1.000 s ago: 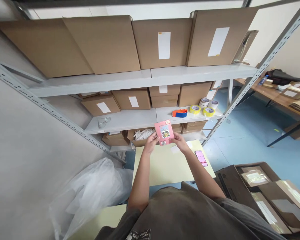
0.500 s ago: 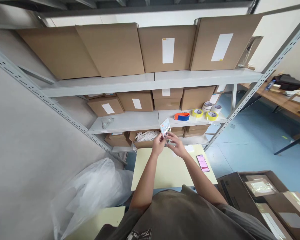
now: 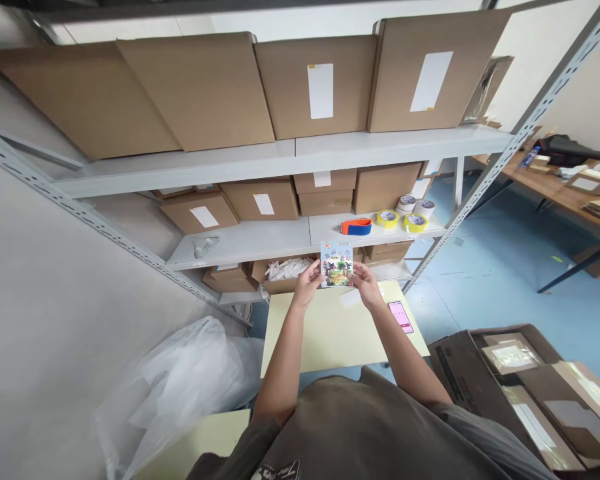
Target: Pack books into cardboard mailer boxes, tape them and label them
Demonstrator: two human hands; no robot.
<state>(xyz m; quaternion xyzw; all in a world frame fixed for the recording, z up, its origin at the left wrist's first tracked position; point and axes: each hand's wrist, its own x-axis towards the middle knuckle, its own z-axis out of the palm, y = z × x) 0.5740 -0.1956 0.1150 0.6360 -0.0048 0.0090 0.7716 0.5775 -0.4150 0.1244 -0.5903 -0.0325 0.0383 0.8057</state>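
A small square sheet (image 3: 337, 264) with colourful cartoon pictures, perhaps a sticker sheet, is held up above the far edge of the pale yellow table (image 3: 310, 340). My left hand (image 3: 307, 283) grips its left edge between thumb and fingers. Its right edge is pinched by my right hand (image 3: 366, 282). The printed face is turned toward me. Behind and below it a white paper (image 3: 351, 298) lies on the table. A phone (image 3: 401, 317) with a pink screen rests to the right of my right forearm.
Ahead stands a metal shelf (image 3: 260, 243) with cardboard boxes (image 3: 200, 93), an orange and blue strap (image 3: 356, 227) and tape rolls (image 3: 387, 218). A clear plastic bag (image 3: 195, 367) is at the left. Open cartons (image 3: 460, 373) stand at the right.
The sheet has turned from a slant to face me squarely. My right hand has moved from its front to its right edge, and my hands are farther apart. The camera view has shifted slightly.
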